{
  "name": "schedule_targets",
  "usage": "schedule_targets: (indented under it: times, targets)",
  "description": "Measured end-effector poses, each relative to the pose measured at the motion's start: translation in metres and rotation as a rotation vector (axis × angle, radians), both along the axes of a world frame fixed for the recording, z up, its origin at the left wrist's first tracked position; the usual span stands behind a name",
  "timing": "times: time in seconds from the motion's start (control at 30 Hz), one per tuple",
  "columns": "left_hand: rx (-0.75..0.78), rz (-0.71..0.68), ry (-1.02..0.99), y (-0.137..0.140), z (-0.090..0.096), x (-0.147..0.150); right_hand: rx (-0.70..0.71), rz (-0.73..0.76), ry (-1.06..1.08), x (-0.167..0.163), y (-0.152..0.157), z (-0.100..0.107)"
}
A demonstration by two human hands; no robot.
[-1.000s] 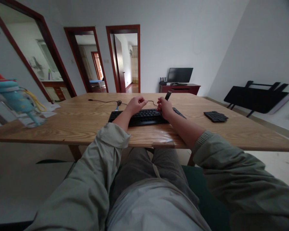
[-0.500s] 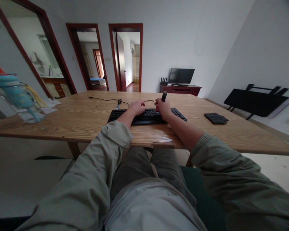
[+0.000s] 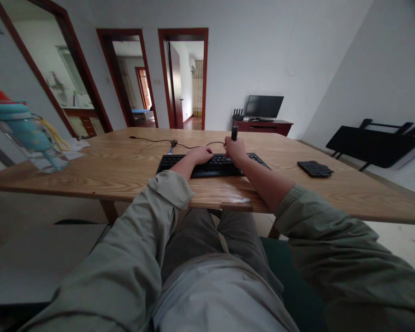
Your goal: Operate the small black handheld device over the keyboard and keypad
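Observation:
A black keyboard [image 3: 212, 164] lies on the wooden table [image 3: 124, 170] in front of me. My left hand [image 3: 199, 155] rests on its keys, fingers curled; whether it grips anything I cannot tell. My right hand [image 3: 235, 150] sits on the keyboard's right half and is closed around a small black stick-shaped tool [image 3: 234, 133] that points up. A thin black cable [image 3: 166, 142] runs from behind the hands to the left across the table.
A blue and red water bottle [image 3: 24, 133] stands at the table's left edge. A small black keypad [image 3: 315, 168] lies to the right. Folded black furniture [image 3: 376, 145] leans on the right wall. A monitor on a cabinet [image 3: 263, 115] stands behind.
My left hand has lowered from the cable onto the keys. My right hand has tilted the black tool more upright. The view has shifted slightly.

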State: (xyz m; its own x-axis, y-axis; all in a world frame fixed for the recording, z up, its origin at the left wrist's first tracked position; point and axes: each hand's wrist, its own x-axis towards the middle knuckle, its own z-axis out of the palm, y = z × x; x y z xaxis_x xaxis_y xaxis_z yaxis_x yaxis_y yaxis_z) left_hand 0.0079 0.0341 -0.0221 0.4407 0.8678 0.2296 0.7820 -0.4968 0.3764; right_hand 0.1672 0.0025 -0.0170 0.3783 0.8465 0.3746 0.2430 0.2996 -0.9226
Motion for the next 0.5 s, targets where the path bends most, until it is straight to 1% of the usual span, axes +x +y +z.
schedule_targets:
  times: [0.2, 0.33, 0.5]
  targets:
    - [0.004, 0.013, 0.022, 0.0, 0.0, 0.0, 0.014, -0.025, 0.061, 0.001, 0.011, -0.003]
    - [0.004, 0.005, 0.012, 0.002, -0.001, 0.001, 0.012, -0.056, 0.024, 0.0, 0.015, -0.004]
    - [0.012, 0.007, 0.004, 0.003, -0.001, 0.001, 0.049, -0.04, 0.004, -0.001, 0.017, -0.005]
